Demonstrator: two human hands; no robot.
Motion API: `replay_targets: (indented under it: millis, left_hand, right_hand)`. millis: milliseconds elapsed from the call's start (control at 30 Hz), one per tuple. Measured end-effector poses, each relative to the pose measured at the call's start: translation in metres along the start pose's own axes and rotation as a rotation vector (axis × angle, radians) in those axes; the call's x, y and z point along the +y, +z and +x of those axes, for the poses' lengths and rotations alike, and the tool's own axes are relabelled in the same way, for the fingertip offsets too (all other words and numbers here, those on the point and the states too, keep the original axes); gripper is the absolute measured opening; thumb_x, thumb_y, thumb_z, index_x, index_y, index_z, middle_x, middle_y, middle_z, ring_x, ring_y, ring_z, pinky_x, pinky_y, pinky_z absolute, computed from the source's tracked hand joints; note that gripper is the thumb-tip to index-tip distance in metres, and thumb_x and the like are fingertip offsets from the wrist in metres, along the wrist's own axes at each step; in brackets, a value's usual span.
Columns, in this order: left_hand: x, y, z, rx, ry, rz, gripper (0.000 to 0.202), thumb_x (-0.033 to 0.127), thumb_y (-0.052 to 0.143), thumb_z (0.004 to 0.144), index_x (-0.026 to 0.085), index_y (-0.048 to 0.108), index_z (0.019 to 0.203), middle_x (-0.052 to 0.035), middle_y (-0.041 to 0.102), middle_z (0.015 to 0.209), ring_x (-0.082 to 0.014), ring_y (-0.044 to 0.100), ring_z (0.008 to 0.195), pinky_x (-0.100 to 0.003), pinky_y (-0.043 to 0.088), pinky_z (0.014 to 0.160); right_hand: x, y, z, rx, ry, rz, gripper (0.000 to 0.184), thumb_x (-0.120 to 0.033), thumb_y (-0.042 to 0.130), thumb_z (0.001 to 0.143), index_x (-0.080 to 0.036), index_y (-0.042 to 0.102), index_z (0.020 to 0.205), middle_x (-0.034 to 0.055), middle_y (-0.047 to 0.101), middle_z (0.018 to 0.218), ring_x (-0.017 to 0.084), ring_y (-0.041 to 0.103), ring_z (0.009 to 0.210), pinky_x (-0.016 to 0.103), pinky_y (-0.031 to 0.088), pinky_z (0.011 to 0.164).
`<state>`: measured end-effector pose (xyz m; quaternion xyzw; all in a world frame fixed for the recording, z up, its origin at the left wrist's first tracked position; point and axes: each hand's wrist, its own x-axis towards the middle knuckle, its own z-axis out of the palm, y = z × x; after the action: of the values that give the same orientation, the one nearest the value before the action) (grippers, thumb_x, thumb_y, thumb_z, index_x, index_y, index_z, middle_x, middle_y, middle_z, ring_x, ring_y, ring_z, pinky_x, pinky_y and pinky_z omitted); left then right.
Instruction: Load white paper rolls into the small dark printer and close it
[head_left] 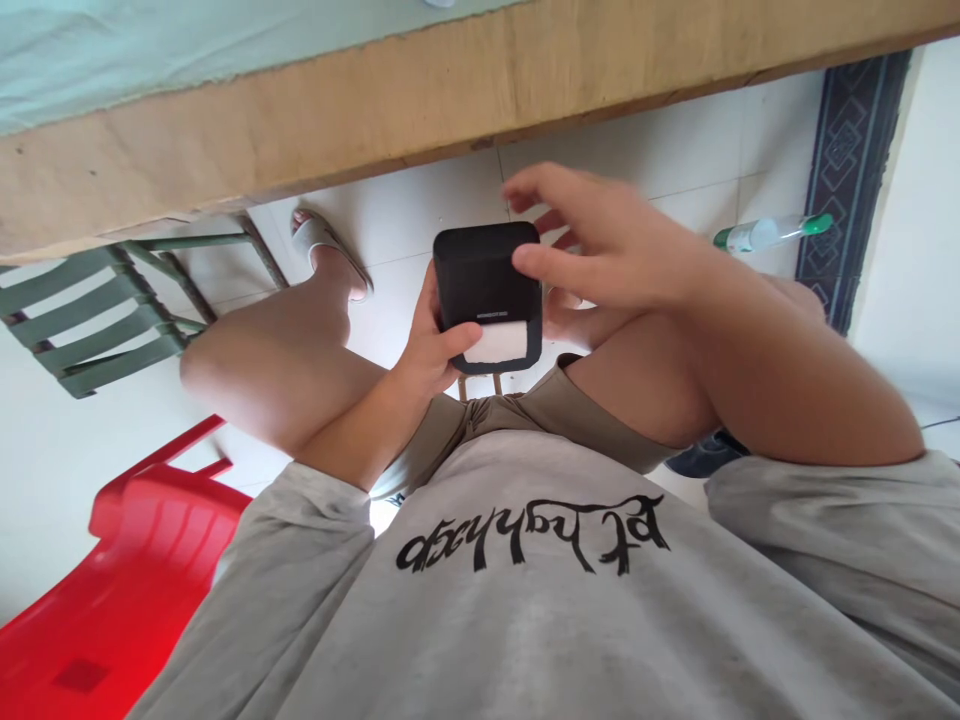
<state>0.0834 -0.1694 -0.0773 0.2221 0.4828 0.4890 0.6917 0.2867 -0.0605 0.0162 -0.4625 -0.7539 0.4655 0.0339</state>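
Note:
A black rounded case (486, 270) is held above my lap, with a line of tiny print I cannot read and a white patch (499, 343) on its lower part. My left hand (435, 350) grips its lower left side, the thumb lying across the front by the white patch. At the upper right edge, my right hand (592, 240) has its fingers apart and bent. The right thumb tip overlaps the case's edge; whether it presses on it I cannot tell. The underside of the case and most of my left fingers are hidden.
A table with a wooden edge (420, 95) and pale green cloth (187, 45) spans the top. On the left are a green slatted chair (82, 320) and a red plastic chair (127, 590). A clear bottle with a green cap (772, 233) lies on the tiled floor at right.

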Motion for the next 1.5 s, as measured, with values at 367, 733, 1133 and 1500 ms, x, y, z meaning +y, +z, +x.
replay_targets:
  millis: [367, 733, 1133, 1500]
  left_hand:
    - [0.012, 0.004, 0.000, 0.100, -0.006, -0.043, 0.064, 0.055, 0.098, 0.058, 0.029, 0.069, 0.108, -0.0020, 0.076, 0.096, -0.0253, 0.078, 0.089, -0.035, 0.060, 0.064]
    - [0.015, 0.005, 0.000, 0.063, -0.056, -0.088, 0.052, 0.066, 0.081, 0.076, 0.028, 0.070, 0.111, -0.0057, 0.081, 0.104, -0.0346, 0.080, 0.118, -0.044, 0.069, 0.083]
    - [0.007, 0.010, 0.006, 0.131, -0.128, -0.115, 0.051, 0.073, 0.069, 0.092, 0.026, 0.072, 0.109, -0.0049, 0.083, 0.104, -0.0340, 0.078, 0.125, -0.047, 0.071, 0.096]
    - [0.007, 0.006, 0.003, 0.140, -0.092, -0.068, 0.048, 0.073, 0.074, 0.090, 0.027, 0.075, 0.106, -0.0039, 0.082, 0.100, -0.0288, 0.080, 0.112, -0.042, 0.070, 0.091]
  right_hand:
    - [-0.006, 0.021, 0.013, -0.174, -0.007, 0.135, 0.085, -0.055, 0.074, 0.081, -0.019, 0.045, 0.153, 0.0049, 0.073, 0.116, 0.010, 0.060, 0.088, 0.025, 0.049, 0.079]
    - [-0.008, 0.017, 0.016, -0.115, -0.057, -0.141, 0.076, -0.054, 0.066, 0.086, -0.024, 0.053, 0.154, 0.0102, 0.064, 0.150, 0.025, 0.065, 0.131, 0.044, 0.057, 0.115]
    - [0.005, 0.023, 0.013, -0.104, -0.181, -0.212, 0.077, -0.046, 0.062, 0.090, -0.023, 0.048, 0.162, 0.0109, 0.057, 0.158, 0.025, 0.064, 0.134, 0.042, 0.056, 0.116]
    - [0.010, 0.026, 0.007, -0.137, -0.256, -0.248, 0.092, -0.053, 0.067, 0.089, -0.023, 0.035, 0.169, 0.0159, 0.046, 0.164, 0.024, 0.064, 0.127, 0.035, 0.059, 0.097]
